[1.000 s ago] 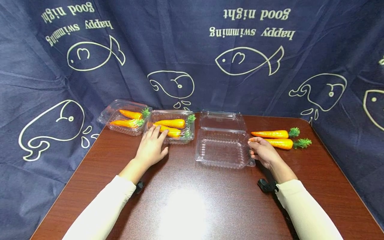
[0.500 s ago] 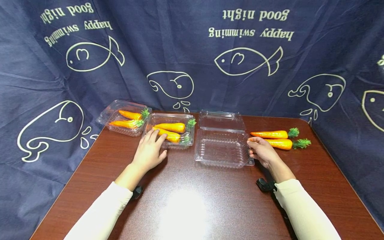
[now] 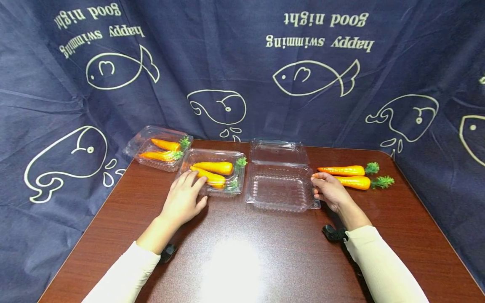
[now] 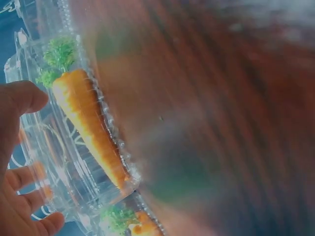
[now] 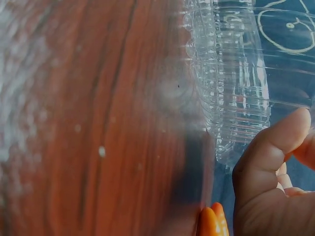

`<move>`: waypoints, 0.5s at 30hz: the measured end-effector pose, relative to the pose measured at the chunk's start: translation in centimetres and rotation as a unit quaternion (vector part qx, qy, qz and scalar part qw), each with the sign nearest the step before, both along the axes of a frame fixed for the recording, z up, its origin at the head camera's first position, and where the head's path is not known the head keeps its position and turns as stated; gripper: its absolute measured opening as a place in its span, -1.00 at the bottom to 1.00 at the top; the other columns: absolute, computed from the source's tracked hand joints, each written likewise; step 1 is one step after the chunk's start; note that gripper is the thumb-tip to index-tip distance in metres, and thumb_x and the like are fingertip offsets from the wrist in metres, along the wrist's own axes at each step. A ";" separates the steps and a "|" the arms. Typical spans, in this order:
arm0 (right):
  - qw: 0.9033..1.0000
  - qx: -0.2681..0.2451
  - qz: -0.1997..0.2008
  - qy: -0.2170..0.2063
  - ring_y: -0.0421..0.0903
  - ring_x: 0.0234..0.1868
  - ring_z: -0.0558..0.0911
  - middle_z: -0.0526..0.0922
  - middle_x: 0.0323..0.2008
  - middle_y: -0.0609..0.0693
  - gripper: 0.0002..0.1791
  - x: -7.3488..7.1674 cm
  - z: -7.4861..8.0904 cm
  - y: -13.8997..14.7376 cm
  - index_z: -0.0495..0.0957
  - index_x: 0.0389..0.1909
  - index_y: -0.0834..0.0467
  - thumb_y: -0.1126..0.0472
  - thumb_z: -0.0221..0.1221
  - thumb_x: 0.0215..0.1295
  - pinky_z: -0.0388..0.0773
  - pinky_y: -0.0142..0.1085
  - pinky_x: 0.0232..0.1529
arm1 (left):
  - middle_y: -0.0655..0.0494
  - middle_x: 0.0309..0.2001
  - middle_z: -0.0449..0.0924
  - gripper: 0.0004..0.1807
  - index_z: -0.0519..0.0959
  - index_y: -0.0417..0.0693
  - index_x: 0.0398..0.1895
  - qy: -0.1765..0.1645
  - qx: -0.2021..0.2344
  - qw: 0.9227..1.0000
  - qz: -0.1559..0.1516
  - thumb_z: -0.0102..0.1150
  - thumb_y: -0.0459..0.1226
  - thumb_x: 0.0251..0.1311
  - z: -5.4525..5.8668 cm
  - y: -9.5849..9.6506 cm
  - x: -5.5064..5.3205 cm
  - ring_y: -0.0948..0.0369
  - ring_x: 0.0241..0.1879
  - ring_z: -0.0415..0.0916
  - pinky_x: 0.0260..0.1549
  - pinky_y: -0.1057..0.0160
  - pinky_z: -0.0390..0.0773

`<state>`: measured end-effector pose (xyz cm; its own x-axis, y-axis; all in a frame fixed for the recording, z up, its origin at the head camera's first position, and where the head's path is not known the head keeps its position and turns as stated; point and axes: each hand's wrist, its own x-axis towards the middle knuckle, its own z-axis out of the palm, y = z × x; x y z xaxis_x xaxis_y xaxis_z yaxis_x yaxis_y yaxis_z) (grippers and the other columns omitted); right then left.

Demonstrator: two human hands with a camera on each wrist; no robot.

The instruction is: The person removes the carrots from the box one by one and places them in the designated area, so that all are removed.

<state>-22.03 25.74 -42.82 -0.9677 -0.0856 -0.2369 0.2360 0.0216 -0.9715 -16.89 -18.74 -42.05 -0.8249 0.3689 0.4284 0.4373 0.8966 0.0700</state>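
My left hand (image 3: 183,195) lies with its fingertips on the lid of a shut clear plastic box (image 3: 197,155). Through the plastic, two carrots (image 3: 214,167) with green tops show. In the left wrist view, thumb and fingers spread over the lid, and a carrot (image 4: 88,123) lies along the near wall. My right hand (image 3: 331,191) pinches the right rim of a second clear plastic box (image 3: 278,191), which stands with its lid folded back and nothing in it. The right wrist view shows the thumb (image 5: 275,147) against that box's edge.
At the far left, another clear box (image 3: 140,134) holds two more carrots (image 3: 163,144), its lid raised. Two loose carrots (image 3: 342,170) lie right of the open box, one partly behind my right hand. A blue printed curtain (image 3: 242,63) hangs behind the brown table (image 3: 182,261).
My left hand has slid the middle box toward me and slightly left, away from the curtain. My right hand has stayed at the open box's rim.
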 end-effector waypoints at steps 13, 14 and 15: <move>1.000 -0.006 0.002 0.001 -0.30 -0.58 0.43 0.36 -0.45 -0.12 -0.84 -0.2 0.0 -0.6 0.25 0.00 0.24 0.31 -0.03 0.51 0.48 -0.49 -0.56 | -0.17 0.12 0.50 -0.44 0.55 -0.11 0.10 0.036 0.010 0.999 -0.013 0.42 -0.16 -0.03 -0.2 -2.4 2.8 -0.16 0.20 0.38 0.03 -0.25 0.42; 1.000 -0.007 0.004 0.001 -0.30 -0.58 0.44 0.37 -0.45 -0.13 -0.84 -0.2 0.0 -0.7 0.25 0.00 0.24 0.31 -0.03 0.51 0.48 -0.49 -0.56 | -0.17 0.11 0.51 -0.44 0.55 -0.11 0.09 0.039 0.010 0.999 -0.013 0.42 -0.16 -0.04 -0.2 -2.6 2.9 -0.16 0.18 0.39 0.01 -0.25 0.43; 1.000 -0.007 0.006 0.002 -0.30 -0.58 0.44 0.38 -0.45 -0.13 -0.83 -0.2 0.1 -0.8 0.25 0.01 0.25 0.31 -0.02 0.51 0.48 -0.49 -0.55 | -0.16 0.10 0.52 -0.43 0.55 -0.11 0.09 0.042 0.010 0.999 -0.013 0.42 -0.16 -0.05 -0.2 -2.7 3.1 -0.15 0.17 0.40 0.00 -0.25 0.43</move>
